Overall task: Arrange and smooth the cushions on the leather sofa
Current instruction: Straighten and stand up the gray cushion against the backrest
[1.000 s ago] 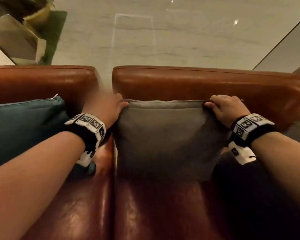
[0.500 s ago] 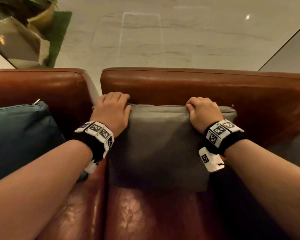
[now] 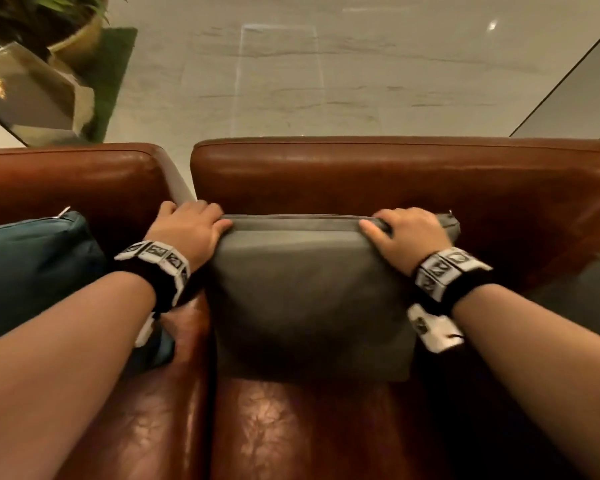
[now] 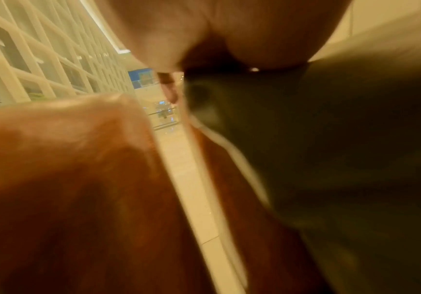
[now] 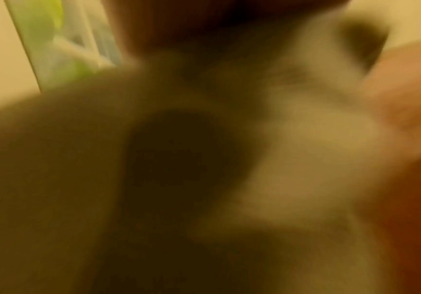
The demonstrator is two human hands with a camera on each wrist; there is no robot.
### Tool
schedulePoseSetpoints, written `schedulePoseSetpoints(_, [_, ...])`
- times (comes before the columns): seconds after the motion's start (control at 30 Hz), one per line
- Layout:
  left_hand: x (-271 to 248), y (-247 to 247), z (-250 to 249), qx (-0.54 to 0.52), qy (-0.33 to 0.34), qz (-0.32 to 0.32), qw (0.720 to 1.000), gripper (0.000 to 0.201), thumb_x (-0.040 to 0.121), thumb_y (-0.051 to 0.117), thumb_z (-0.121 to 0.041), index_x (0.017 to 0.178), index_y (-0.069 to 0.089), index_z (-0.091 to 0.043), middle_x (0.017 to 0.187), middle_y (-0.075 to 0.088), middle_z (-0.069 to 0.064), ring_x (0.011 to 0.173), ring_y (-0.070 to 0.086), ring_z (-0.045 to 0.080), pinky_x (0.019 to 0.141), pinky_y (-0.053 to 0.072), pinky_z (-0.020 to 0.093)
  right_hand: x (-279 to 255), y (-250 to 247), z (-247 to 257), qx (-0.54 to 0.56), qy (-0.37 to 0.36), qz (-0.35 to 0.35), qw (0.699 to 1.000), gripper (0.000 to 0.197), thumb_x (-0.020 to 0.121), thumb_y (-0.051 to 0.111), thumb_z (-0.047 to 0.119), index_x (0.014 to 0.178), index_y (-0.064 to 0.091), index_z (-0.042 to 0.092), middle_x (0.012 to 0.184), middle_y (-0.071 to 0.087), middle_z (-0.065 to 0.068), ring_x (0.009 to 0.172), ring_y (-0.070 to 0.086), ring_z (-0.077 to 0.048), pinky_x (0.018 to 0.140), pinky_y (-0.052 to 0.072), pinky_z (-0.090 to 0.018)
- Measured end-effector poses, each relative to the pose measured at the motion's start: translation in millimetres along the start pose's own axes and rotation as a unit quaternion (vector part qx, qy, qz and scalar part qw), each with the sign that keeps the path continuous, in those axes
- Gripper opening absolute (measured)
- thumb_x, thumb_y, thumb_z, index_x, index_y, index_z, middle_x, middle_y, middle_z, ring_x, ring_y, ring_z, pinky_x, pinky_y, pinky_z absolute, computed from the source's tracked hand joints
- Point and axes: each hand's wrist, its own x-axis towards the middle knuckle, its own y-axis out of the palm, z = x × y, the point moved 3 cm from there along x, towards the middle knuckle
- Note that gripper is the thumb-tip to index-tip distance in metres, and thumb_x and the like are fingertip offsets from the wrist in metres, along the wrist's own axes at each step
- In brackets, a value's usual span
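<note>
A grey cushion (image 3: 309,299) stands upright against the backrest of the brown leather sofa (image 3: 361,174). My left hand (image 3: 191,226) grips its top left corner, fingers curled over the top edge. My right hand (image 3: 404,230) grips the top edge a little in from the right corner, thumb on the front face. In the left wrist view the grey cushion (image 4: 342,159) fills the right side beside the brown leather sofa (image 4: 65,179), under my palm. The right wrist view is a blur.
A teal cushion (image 3: 32,268) leans on the neighbouring sofa seat at the left. A gap (image 3: 182,181) separates the two backrests. Behind the sofa lie a pale marble floor (image 3: 326,81), a potted plant (image 3: 56,26) and a glass-topped stand (image 3: 25,88).
The grey cushion has shifted left and been set straighter against the backrest. My right hand slid inward along its top edge; my left hand stays on the left corner.
</note>
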Motion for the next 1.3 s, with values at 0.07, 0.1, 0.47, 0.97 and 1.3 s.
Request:
schedulePoseSetpoints(0.07, [-4,3,11,0.02,0.022,0.003,1.0,0.046,0.096,0.02,-0.046,0.09,0.052,-0.015,0.085,0.062,0.012,0.082,0.062,0.035,0.077,0.039,0.047,-10,-3,-29,-0.061,-0.017,0.002,0.998,0.067,0.089,0.012,0.072,0.081,0.055,0.022,0.087,0.069,-0.008,0.088,0.063,-0.032,0.078,0.042,-0.04])
schedulePoseSetpoints(0.1, [-1,2,10,0.021,0.021,0.004,1.0,0.046,0.097,0.019,-0.046,0.086,0.05,-0.015,0.082,0.063,0.012,0.078,0.063,0.036,0.075,0.038,0.047,-10,-5,-33,-0.069,-0.03,0.007,0.997,0.063,0.091,0.01,0.07,0.075,0.048,0.022,0.083,0.067,-0.01,0.083,0.063,-0.034,0.073,0.042,-0.04])
schedulePoseSetpoints(0.47, [-56,44,29,-0.463,-0.207,-0.035,0.861,0.03,0.102,0.033,-0.027,0.116,0.059,-0.019,0.119,0.062,0.012,0.116,0.056,0.027,0.098,0.037,0.031,-60,32,-108,0.618,0.359,-0.147,0.684,0.033,0.1,0.042,0.042,0.113,0.063,0.021,0.097,0.071,0.006,0.092,0.066,-0.009,0.075,0.053,-0.028])
schedulePoseSetpoints(0.97, [-79,87,-5,-0.552,-0.34,-0.019,0.761,0.051,0.098,0.04,-0.04,0.134,0.05,-0.005,0.132,0.057,0.009,0.124,0.051,0.023,0.107,0.034,0.029,-89,86,-105,0.576,0.387,-0.089,0.714,0.076,0.046,0.068,0.085,0.101,0.069,0.031,0.106,0.071,-0.001,0.097,0.067,-0.02,0.082,0.055,-0.04])
schedulePoseSetpoints(1.3, [-85,88,-7,-0.535,-0.366,-0.092,0.756,0.017,0.098,0.048,-0.021,0.101,0.062,-0.011,0.089,0.063,0.004,0.09,0.058,0.02,0.069,0.039,0.02,-86,61,-88,0.419,0.391,-0.196,0.796,0.027,0.094,0.057,0.037,0.1,0.07,0.013,0.091,0.067,-0.007,0.085,0.059,-0.015,0.073,0.04,-0.024])
